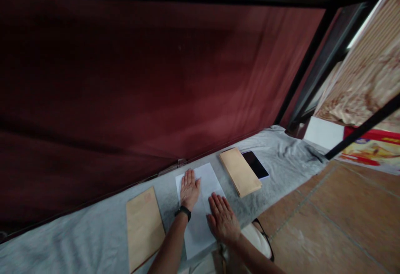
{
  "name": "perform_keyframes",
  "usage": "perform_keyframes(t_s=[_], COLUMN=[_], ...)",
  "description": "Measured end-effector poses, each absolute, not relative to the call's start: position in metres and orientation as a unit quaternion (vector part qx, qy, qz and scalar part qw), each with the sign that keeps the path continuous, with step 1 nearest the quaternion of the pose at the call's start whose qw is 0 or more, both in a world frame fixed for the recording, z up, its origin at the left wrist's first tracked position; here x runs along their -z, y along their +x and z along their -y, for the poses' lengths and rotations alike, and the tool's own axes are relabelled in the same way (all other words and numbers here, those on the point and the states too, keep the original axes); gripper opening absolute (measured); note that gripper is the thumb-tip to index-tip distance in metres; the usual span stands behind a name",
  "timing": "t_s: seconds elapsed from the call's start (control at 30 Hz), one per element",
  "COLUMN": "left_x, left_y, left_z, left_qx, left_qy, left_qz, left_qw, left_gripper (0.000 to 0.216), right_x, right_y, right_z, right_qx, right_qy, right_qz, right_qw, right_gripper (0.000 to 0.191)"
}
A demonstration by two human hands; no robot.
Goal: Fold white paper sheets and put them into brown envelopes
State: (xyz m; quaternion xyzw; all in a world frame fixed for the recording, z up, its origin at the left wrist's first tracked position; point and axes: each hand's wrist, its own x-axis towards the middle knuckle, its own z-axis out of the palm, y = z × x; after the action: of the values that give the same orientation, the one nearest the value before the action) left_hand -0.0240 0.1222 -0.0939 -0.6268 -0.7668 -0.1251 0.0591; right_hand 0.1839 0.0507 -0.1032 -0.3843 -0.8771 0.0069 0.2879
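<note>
A white sheet of paper [196, 228] lies on the grey cloth, a faint crease line running across it. My left hand [189, 190], with a dark band on its wrist, rests flat on the upper left of the paper, fingers stretched out. Lower down, my right hand [223, 219] lies palm down across the paper's right edge, its fingers extended. To the left of the paper is a brown envelope [143, 228] with a faint red mark near its top. On the right sits a small stack of brown envelopes [239, 169].
A dark-screened phone [255, 165] lies against the right-hand envelopes. Grey cloth [93, 228] covers the narrow surface, backed by a dark red curtain [175, 82]. A black metal post [304, 67] rises at the right; beyond the front edge is a tiled floor [328, 224].
</note>
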Motion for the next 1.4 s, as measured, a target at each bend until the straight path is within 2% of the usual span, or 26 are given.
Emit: perform_keyframes(t_s=[0.17,0.37,0.53,0.7,0.87,1.1,1.4], left_x=[0.100,0.101,0.101,0.100,0.093,0.091,0.093], left_y=[-0.023,0.006,0.012,0.012,0.016,0.016,0.009], left_z=[-0.071,-0.016,-0.009,-0.012,-0.012,-0.010,0.040], left_qx=[0.143,0.101,0.101,0.108,0.098,0.114,0.121], left_qy=[-0.618,-0.669,-0.661,-0.646,-0.640,-0.649,-0.635], left_qz=[0.767,0.732,0.739,0.752,0.761,0.751,0.761], left_qw=[0.094,0.084,0.078,0.073,0.051,0.044,0.065], left_gripper=[0.059,0.053,0.053,0.055,0.056,0.056,0.055], right_x=[0.103,0.101,0.105,0.102,0.102,0.111,0.096], right_y=[0.178,0.131,0.108,0.122,0.136,0.172,0.244], right_z=[-0.058,-0.101,-0.141,-0.165,-0.127,-0.029,-0.033], right_qx=[-0.041,-0.081,-0.084,-0.075,-0.064,-0.054,-0.049], right_qy=[-0.403,-0.398,-0.397,-0.466,-0.476,-0.357,-0.380], right_qz=[0.867,0.875,0.889,0.856,0.845,0.897,0.893], right_qw=[0.290,0.265,0.213,0.209,0.236,0.256,0.236], right_gripper=[0.056,0.047,0.048,0.053,0.053,0.053,0.055])
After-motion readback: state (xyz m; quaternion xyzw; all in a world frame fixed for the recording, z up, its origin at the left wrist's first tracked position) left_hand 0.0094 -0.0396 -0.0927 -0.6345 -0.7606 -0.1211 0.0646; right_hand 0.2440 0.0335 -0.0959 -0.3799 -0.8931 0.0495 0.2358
